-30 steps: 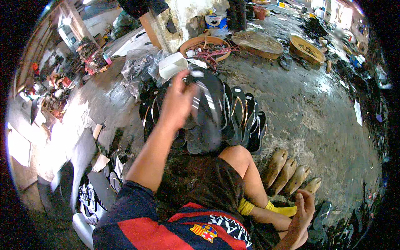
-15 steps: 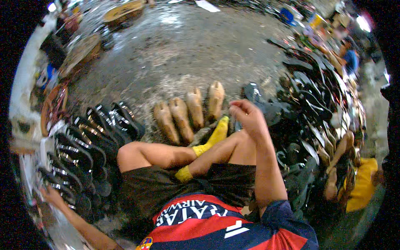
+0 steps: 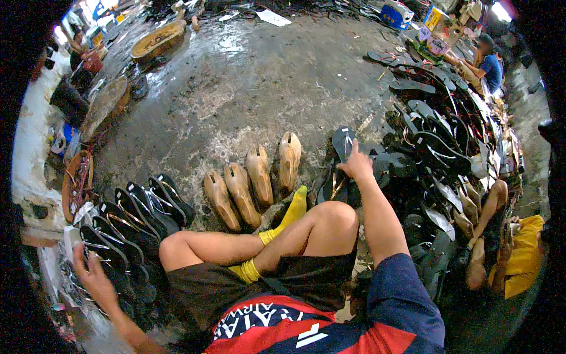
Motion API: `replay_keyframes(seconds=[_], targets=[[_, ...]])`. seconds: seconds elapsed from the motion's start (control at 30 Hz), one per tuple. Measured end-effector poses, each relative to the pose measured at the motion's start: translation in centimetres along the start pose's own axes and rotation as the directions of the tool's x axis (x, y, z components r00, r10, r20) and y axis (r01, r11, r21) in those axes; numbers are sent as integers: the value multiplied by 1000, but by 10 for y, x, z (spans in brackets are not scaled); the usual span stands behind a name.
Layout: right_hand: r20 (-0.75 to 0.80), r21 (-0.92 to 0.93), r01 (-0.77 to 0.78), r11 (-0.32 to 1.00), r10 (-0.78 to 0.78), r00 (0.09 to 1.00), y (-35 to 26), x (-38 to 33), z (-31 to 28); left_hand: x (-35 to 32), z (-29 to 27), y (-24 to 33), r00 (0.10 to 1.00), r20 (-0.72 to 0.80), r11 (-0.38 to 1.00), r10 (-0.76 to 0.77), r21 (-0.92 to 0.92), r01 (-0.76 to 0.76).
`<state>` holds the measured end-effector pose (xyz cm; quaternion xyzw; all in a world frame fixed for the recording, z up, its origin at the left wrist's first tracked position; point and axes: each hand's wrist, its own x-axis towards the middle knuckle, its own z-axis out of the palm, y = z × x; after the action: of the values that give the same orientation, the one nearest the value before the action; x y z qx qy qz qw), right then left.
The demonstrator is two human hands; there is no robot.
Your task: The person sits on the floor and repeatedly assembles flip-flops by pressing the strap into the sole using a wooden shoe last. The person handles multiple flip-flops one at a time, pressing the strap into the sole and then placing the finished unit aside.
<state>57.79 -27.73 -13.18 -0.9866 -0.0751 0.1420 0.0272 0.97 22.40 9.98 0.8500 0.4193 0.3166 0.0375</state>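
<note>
My right hand (image 3: 358, 165) reaches forward over a dark flip-flop (image 3: 344, 143) lying on the floor. Its index finger and thumb are apart, and the index fingertip lies at or just above the strap; contact is hard to judge. A second sandal with a shiny strap (image 3: 337, 184) is beside that wrist. Out to the left, my left hand (image 3: 97, 280) is open with fingers spread, close to a white oblong object (image 3: 72, 239) and a row of black sandals with shiny straps (image 3: 109, 227). Several wooden shoe lasts (image 3: 239, 186) stand side by side beyond my crossed legs.
Dark sandals and soles (image 3: 433, 141) are heaped along the right. A person in blue (image 3: 490, 71) sits at the far right; another person's leg and yellow clothing (image 3: 525, 253) are nearer. Wooden slabs (image 3: 106, 109) lie at the left, and a white sheet (image 3: 273, 17) lies far ahead.
My right hand has moved forward and down from above my foot to the flip-flop. My left hand has lifted and shifted slightly right, its fingers spreading. The view has also shifted.
</note>
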Motion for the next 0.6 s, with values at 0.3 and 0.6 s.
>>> replay_keyframes(seconds=[0.3, 0.6], targets=[[-167, 928, -28, -372, -480, 861, -42, -96, -84, -34, 103, 196, 682, 715, 443, -150, -568, 693], [247, 867, -488, -99, -767, 592, -159, -263, -30, -47, 123, 250, 706, 708, 64, 24, -706, 706]])
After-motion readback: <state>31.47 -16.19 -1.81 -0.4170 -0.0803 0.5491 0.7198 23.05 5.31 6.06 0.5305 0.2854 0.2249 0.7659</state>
